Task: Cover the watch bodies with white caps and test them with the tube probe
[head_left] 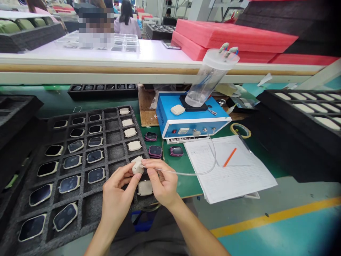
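My left hand (118,193) pinches a cream watch case (137,166) by its edge, over the right side of a black foam tray (89,202). My right hand (163,181) meets the case from the other side, its fingers closed on the end of a thin clear tube (186,174). The tube curves back to the front of a blue box machine (191,121). More cream cases (130,132) lie in the tray's right column, and one (145,187) sits below my hands. Watches with dark screens (69,185) fill much of the left columns. The tube's tip is hidden by my fingers.
Three purple watches (155,151) lie right of the tray. Written sheets (229,177) carry an orange strip (229,157); a tape roll (240,130) is behind. A clear cylinder (204,83) and a cream case stand on the machine. Foam trays (298,135) flank the bench; a shelf (160,78) crosses behind.
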### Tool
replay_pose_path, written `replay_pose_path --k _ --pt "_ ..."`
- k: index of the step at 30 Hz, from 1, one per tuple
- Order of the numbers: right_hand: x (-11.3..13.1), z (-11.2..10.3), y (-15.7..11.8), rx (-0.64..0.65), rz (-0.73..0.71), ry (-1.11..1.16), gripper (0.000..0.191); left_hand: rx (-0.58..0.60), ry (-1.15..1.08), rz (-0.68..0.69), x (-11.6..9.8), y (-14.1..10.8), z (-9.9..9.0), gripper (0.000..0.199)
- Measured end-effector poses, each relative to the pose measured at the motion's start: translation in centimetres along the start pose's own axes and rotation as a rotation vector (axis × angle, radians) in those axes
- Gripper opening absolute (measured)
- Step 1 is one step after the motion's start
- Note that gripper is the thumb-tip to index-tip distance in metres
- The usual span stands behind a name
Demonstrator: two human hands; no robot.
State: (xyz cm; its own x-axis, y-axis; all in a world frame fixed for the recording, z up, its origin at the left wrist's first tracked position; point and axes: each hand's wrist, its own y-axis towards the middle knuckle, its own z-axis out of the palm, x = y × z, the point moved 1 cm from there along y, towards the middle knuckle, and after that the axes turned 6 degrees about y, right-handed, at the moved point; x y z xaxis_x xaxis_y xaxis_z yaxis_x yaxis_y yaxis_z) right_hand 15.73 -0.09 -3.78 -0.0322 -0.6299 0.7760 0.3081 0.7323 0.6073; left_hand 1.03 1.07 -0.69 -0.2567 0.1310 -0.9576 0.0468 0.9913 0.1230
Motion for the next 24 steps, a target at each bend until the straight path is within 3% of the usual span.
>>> replay_pose_path --k 14,16,19,21,24 --pt "-0.2 -0.2 -0.2 0.01 0.016 -0.006 0.021 0.008 0.044 0.03 0.1 -0.1 0.2 0.028" --pt "-0.1 -0.4 -0.6 0.0 0.017 -0.006 0.021 0.009 0.132 0.089 -0.4 -0.3 -0.3 0.026" --pt "-0.2 -0.8 -1.3 -0.066 0.019 0.013 0.02 0.018 0.359 0.182 -1.5 -0.3 -2.6 0.031" --pt "-0.3 -0.9 -1.7 -0.105 0.032 0.022 0.018 0.115 0.509 0.184 -2.3 -0.4 -4.6 0.032" --pt "-0.3 -0.9 -2.1 -0.119 0.046 0.025 0.015 0.419 0.688 0.174 -3.3 -1.1 -6.6 0.024"
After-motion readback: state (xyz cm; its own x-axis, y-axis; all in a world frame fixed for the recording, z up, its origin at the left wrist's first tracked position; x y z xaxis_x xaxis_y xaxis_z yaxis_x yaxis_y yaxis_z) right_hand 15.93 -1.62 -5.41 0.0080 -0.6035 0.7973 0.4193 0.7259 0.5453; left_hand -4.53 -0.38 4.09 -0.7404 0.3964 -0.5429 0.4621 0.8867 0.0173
